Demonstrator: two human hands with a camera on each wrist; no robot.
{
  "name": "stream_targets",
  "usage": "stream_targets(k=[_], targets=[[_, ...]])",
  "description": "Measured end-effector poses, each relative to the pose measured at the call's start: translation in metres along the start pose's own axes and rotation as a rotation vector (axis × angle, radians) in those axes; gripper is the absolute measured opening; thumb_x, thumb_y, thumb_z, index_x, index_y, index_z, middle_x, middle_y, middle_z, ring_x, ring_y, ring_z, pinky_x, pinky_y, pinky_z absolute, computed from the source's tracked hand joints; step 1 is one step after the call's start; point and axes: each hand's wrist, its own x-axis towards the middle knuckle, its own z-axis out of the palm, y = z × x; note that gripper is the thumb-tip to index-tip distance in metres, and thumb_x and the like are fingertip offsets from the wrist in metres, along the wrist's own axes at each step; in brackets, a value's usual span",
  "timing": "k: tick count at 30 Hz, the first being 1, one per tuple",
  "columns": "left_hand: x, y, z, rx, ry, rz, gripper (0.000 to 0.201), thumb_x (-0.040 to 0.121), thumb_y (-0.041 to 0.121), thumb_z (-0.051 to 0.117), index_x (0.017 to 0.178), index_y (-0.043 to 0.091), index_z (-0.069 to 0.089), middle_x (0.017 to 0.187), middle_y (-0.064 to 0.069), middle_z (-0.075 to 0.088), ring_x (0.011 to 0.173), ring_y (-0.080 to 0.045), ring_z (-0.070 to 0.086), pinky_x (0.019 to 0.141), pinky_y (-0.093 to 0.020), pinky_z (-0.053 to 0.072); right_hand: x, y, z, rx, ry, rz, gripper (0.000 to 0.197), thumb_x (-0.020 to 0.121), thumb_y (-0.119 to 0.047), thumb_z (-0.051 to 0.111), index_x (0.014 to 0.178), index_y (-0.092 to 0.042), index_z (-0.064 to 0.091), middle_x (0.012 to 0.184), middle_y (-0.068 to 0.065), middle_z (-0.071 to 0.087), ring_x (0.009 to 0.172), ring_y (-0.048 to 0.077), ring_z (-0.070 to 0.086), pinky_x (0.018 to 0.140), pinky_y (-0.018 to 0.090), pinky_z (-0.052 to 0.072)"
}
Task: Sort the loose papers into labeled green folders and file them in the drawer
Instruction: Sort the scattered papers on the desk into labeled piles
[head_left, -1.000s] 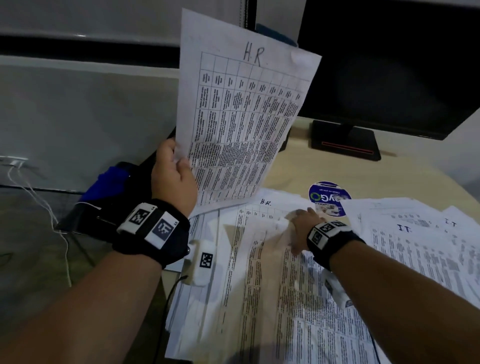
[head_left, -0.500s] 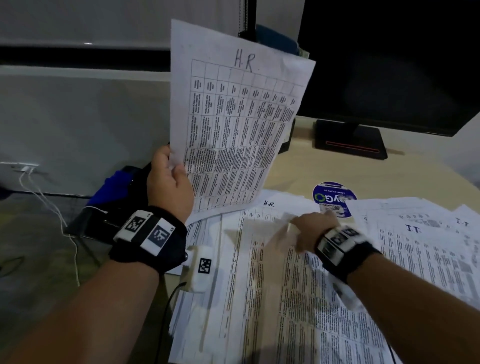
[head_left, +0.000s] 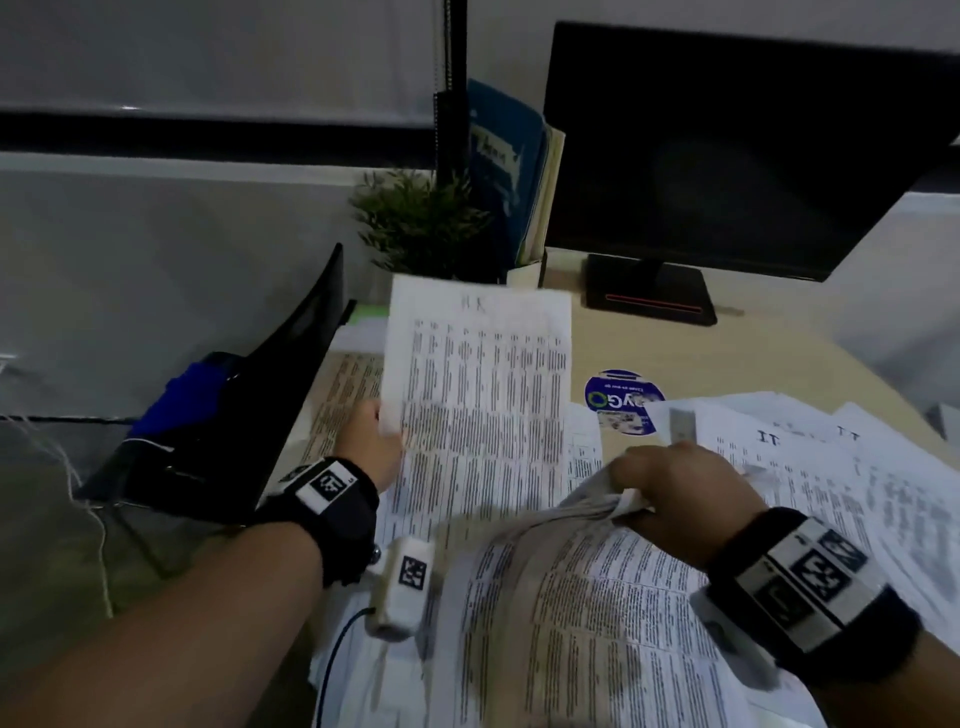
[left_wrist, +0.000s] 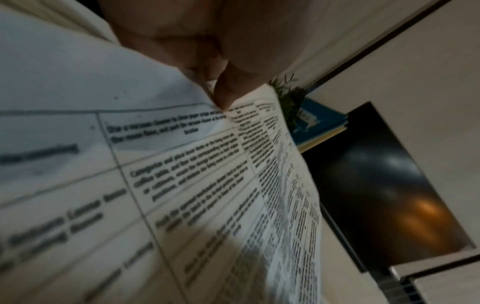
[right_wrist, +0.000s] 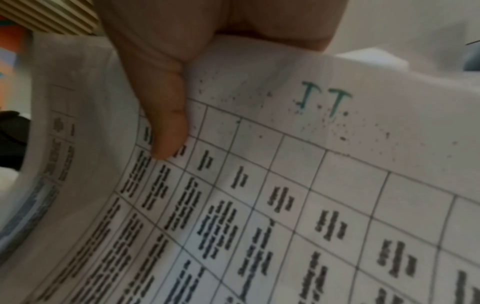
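Observation:
My left hand (head_left: 384, 434) pinches the left edge of a printed table sheet marked H.R. (head_left: 483, 395), held low over the papers at the desk's left. In the left wrist view my thumb (left_wrist: 223, 92) presses on that sheet (left_wrist: 182, 185). My right hand (head_left: 631, 499) grips the top edge of a curled bundle of sheets (head_left: 571, 597), lifted off the loose papers. The right wrist view shows the thumb (right_wrist: 166, 123) on a sheet marked IT (right_wrist: 311, 174). More IT sheets (head_left: 789, 452) lie at the right. A green edge (head_left: 371, 312) peeks out behind the H.R. sheet.
A dark monitor (head_left: 727, 156) stands at the back with its base (head_left: 649, 296) on the desk. A small plant (head_left: 421, 223) and blue books (head_left: 504, 166) stand left of it. A black bag (head_left: 249, 415) hangs off the left edge. A round sticker (head_left: 621, 400) lies mid-desk.
My left hand has lowered the H.R. sheet from upright to nearly flat over the desk. My right hand has gathered a bundle of sheets and lifted its top edge, moving right.

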Motion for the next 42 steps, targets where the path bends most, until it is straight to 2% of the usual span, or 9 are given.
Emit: stream_targets(k=[7, 11, 14, 20, 27, 30, 34, 39, 42], targets=[[-0.027, -0.035, 0.017, 0.342, -0.211, -0.075, 0.027, 0.088, 0.008, 0.06, 0.113, 0.015, 0.052, 0.105, -0.002, 0.063, 0.088, -0.02, 0.06, 0.067, -0.024, 0.046, 0.005, -0.003, 0.001, -0.001, 0.056, -0.089, 0.04, 0.038, -0.021, 0.094, 0.065, -0.026, 0.065, 0.063, -0.009, 0.065, 0.047, 0.015, 0.061, 0.044, 0.021, 0.042], [-0.031, -0.042, 0.014, 0.427, -0.223, -0.116, 0.025, 0.083, 0.008, 0.062, 0.106, 0.015, 0.054, 0.102, -0.005, 0.062, 0.09, -0.022, 0.06, 0.077, -0.031, 0.053, 0.037, -0.009, 0.007, -0.041, -0.214, 0.049, 0.026, 0.083, -0.027, 0.065, 0.109, -0.027, 0.063, 0.111, -0.005, 0.066, 0.099, 0.019, 0.063, 0.087, 0.03, 0.043], [-0.034, -0.043, 0.013, 0.437, -0.212, -0.106, 0.021, 0.087, 0.006, 0.057, 0.106, 0.014, 0.051, 0.107, -0.006, 0.061, 0.091, -0.023, 0.059, 0.074, -0.029, 0.049, 0.066, -0.008, 0.029, -0.078, -0.32, 0.158, 0.03, 0.088, -0.026, 0.054, 0.118, -0.028, 0.053, 0.12, -0.001, 0.062, 0.108, 0.021, 0.06, 0.096, 0.035, 0.041], [-0.037, -0.041, 0.015, 0.485, -0.191, -0.1, 0.033, 0.09, 0.005, 0.053, 0.122, 0.011, 0.052, 0.117, -0.008, 0.063, 0.1, -0.025, 0.06, 0.08, -0.027, 0.047, 0.078, -0.006, 0.075, -0.029, -0.253, 0.326, 0.085, 0.082, -0.041, 0.065, 0.145, -0.035, 0.008, 0.146, -0.003, 0.033, 0.132, 0.024, 0.035, 0.109, 0.051, 0.028], [-0.07, 0.021, 0.035, 0.76, 0.063, 0.107, 0.063, 0.089, 0.02, 0.057, 0.146, 0.017, 0.028, 0.144, -0.01, 0.031, 0.127, -0.031, 0.037, 0.102, -0.04, 0.036, -0.017, 0.098, 0.065, 0.279, -0.081, 0.902, 0.085, 0.073, -0.047, 0.074, 0.142, -0.028, 0.029, 0.144, 0.008, 0.034, 0.129, 0.034, 0.037, 0.104, 0.048, 0.038], [-0.103, 0.049, 0.083, 0.81, -0.159, 0.348, 0.058, 0.09, 0.036, 0.055, 0.142, 0.027, 0.034, 0.145, -0.001, 0.033, 0.129, -0.025, 0.035, 0.105, -0.039, 0.035, -0.074, 0.156, 0.072, 0.183, -0.317, 1.138, 0.093, 0.067, -0.061, 0.072, 0.143, -0.026, 0.03, 0.145, 0.014, 0.03, 0.129, 0.039, 0.034, 0.104, 0.052, 0.038], [-0.137, 0.046, 0.148, 1.073, -0.555, 0.418, 0.076, 0.08, 0.059, 0.059, 0.144, 0.038, 0.025, 0.152, 0.007, 0.019, 0.136, -0.024, 0.026, 0.109, -0.044, 0.029, -0.121, 0.192, 0.079, 0.174, -0.481, 1.09, 0.084, 0.067, -0.063, 0.071, 0.137, -0.034, 0.037, 0.135, 0.01, 0.035, 0.123, 0.039, 0.039, 0.1, 0.048, 0.042], [-0.133, 0.062, 0.169, 1.276, -0.609, 0.319, 0.083, 0.069, 0.067, 0.063, 0.14, 0.039, 0.027, 0.142, 0.009, 0.027, 0.128, -0.02, 0.037, 0.104, -0.04, 0.034, -0.149, 0.213, 0.079, 0.118, -0.495, 0.934, 0.084, 0.065, -0.067, 0.07, 0.134, -0.033, 0.037, 0.133, 0.009, 0.037, 0.121, 0.037, 0.04, 0.099, 0.049, 0.041], [-0.135, 0.073, 0.182, 1.357, -0.607, 0.201, 0.074, 0.073, 0.05, 0.068, 0.135, 0.036, 0.029, 0.139, 0.004, 0.03, 0.125, -0.025, 0.04, 0.104, -0.041, 0.035, -0.163, 0.226, 0.076, 0.106, -0.527, 0.882, 0.087, 0.065, -0.068, 0.07, 0.133, -0.026, 0.038, 0.131, 0.01, 0.038, 0.122, 0.037, 0.041, 0.098, 0.05, 0.042]])
